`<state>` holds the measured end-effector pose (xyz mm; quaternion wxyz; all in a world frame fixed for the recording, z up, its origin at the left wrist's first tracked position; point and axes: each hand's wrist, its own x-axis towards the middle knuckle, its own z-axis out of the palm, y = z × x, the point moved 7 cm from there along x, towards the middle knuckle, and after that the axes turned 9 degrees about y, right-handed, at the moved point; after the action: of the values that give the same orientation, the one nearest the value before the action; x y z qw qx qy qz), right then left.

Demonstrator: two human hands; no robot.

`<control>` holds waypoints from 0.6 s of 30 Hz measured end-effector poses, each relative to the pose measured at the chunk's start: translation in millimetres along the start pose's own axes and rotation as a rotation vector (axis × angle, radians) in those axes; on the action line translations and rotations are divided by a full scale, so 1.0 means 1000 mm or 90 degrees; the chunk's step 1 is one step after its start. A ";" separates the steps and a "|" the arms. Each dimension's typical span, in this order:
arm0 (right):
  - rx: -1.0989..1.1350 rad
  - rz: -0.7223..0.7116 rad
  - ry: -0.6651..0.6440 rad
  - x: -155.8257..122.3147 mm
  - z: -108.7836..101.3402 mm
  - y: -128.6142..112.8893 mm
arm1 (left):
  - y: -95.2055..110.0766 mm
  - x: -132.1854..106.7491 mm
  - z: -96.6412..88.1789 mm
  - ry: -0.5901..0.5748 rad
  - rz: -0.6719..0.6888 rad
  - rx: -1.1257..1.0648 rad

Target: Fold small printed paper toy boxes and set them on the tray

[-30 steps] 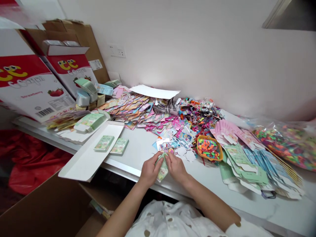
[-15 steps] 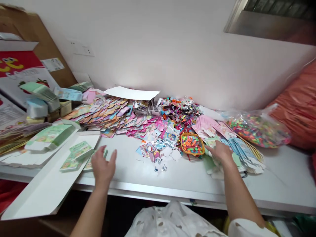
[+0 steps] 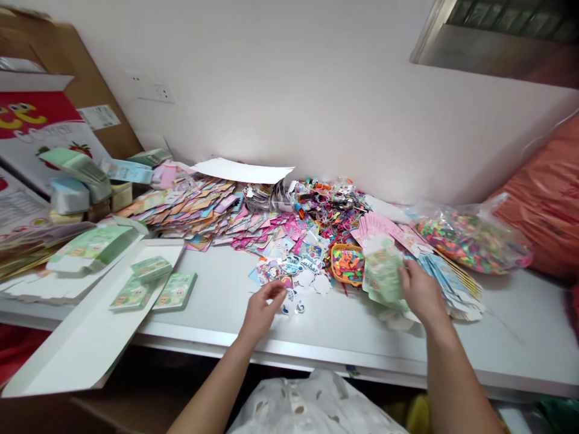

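Note:
My right hand pinches the edge of a green printed flat carton, lifted and blurred by motion, beside the orange basket of small bright pieces. Below it lie more pale flat cartons. My left hand hovers at the front edge of a loose heap of cut-out stickers; its fingers are bent and apart, with nothing seen in them. Further left, small green boxes sit on the table and on a long white open carton.
Piles of colourful cards and a heap of small trinkets line the wall. On the right are fanned blue cartons, a clear bag of bright pieces and a red sack. Large cardboard boxes stand at left.
My left hand has moved right, from the small green boxes to the stickers. My right hand has taken hold of a green flat carton and raised it from the pile.

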<state>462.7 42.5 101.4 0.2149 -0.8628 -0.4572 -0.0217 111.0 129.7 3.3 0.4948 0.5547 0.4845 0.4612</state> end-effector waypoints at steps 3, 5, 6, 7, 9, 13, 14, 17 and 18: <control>0.461 -0.087 -0.219 -0.038 0.051 -0.077 | 0.011 -0.011 0.033 -0.159 -0.049 -0.217; 0.627 -0.079 -0.405 -0.070 0.092 -0.122 | 0.018 -0.016 0.040 -0.202 -0.061 -0.344; 0.662 -0.063 -0.478 -0.085 0.110 -0.140 | 0.020 -0.018 0.039 -0.205 -0.069 -0.388; 0.686 -0.063 -0.529 -0.098 0.122 -0.155 | 0.019 -0.018 0.036 -0.202 -0.081 -0.414; 0.700 -0.122 -0.565 -0.115 0.131 -0.178 | 0.015 -0.018 0.024 -0.181 -0.099 -0.426; 0.635 -0.315 -0.420 -0.126 0.121 -0.204 | 0.002 -0.013 -0.006 -0.092 -0.109 -0.358; 0.615 -0.321 -0.374 -0.127 0.121 -0.206 | 0.000 -0.012 -0.012 -0.063 -0.109 -0.329; 0.583 -0.274 -0.230 -0.125 0.135 -0.207 | -0.005 -0.009 -0.030 0.078 -0.074 -0.245; 0.571 -0.264 -0.181 -0.124 0.140 -0.207 | -0.005 -0.010 -0.036 0.133 -0.056 -0.231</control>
<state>202.9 101.6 17.6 0.4908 -0.5713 -0.6075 0.2524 73.6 124.1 0.6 0.5534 0.3838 0.4658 0.5740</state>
